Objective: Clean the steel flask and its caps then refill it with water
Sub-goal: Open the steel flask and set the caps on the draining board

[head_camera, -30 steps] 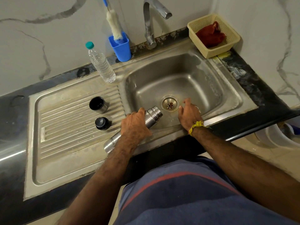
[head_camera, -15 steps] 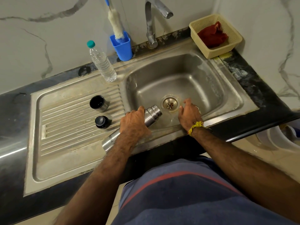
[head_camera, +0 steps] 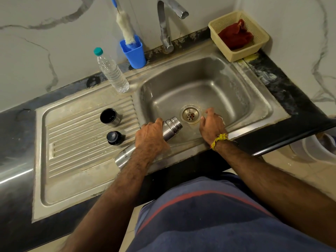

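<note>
**Flask tipped over sink, caps off**

Left hand [head_camera: 151,137]: wrapped round the flask [head_camera: 171,126], mouth aimed toward the drain [head_camera: 190,114]. Right hand [head_camera: 211,124]: fingers loose, empty, resting in the sink [head_camera: 254,99] beside the drain. Advice: tilt the mouth lower to empty fully. Two caps [head_camera: 110,116] [head_camera: 114,137]: on the drainboard, left of the hand.

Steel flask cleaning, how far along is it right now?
Done: both caps are off, cup cap and black stopper standing on the drainboard. In hand: the left hand grips the steel flask tilted mouth-first over the sink. Left: brushing, rinsing, refilling; the tap is dry.
</note>
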{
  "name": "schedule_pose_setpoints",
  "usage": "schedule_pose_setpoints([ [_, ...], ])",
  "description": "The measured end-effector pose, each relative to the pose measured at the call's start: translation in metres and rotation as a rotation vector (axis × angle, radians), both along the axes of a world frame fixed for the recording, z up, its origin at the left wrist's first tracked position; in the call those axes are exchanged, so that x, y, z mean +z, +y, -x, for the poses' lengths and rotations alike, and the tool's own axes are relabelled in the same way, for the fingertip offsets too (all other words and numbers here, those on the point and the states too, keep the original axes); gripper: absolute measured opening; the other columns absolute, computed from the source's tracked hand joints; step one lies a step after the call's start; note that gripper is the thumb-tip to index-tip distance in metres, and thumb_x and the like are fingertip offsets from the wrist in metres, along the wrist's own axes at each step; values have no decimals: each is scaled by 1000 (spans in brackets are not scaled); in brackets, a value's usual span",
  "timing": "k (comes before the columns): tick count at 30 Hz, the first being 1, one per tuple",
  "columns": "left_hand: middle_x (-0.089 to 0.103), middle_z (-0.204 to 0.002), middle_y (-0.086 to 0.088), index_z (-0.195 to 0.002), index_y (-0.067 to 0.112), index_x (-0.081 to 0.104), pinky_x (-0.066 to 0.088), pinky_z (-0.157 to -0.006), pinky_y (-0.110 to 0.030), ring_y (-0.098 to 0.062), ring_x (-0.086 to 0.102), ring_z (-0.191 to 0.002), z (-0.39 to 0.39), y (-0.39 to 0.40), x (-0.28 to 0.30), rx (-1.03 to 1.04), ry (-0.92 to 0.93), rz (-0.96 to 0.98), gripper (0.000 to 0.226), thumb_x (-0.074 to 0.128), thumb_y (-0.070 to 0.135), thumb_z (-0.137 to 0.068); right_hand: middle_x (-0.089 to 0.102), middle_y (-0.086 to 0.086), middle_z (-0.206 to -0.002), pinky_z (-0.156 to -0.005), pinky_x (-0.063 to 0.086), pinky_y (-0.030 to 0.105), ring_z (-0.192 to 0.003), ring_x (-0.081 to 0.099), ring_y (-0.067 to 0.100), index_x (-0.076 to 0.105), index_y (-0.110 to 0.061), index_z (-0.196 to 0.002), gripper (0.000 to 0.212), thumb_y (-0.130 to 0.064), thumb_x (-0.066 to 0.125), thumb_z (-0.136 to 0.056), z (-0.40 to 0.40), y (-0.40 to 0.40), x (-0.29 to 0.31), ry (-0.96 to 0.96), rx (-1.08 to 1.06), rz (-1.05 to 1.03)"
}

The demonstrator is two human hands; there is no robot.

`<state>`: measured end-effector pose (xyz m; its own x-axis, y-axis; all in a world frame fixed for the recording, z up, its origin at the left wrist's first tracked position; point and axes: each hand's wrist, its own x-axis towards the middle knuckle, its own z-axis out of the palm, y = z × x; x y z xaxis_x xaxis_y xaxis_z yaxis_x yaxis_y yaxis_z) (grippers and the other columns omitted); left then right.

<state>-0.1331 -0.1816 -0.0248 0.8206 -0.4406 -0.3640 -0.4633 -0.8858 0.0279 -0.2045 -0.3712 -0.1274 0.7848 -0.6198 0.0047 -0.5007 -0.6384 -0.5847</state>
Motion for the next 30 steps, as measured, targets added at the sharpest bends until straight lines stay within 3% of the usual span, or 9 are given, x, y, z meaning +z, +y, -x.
schedule_pose_setpoints([
  [14,62,-110,-3,-129,23,43,38,-77,-34,-19,47,-92,-13,-3,-5,-38,-17,-88,77,91,38,-71,68,18,-98,-71,45,35,-96,60,34,46,-6,-118,22,-20,47,-100,-1,-1,0,21,-11,3],
  [20,64,-111,-5,-127,23,44,40,-75,-35,-21,51,-93,-16,-1,-9,-64,-47,-126,70,88,41,-75,68,17,-97,-75,53,40,-94,62,33,46,-7,-116,22,-20,46,-99,-1,0,1,14,-21,2],
  [30,63,-116,-8,-131,19,44,39,-78,-35,-25,56,-107,-17,-7,1,-62,-29,-224,69,86,29,-77,68,19,-98,-75,53,42,-94,62,34,45,-6,-118,23,-20,45,-99,-2,0,2,19,-16,-21],
])
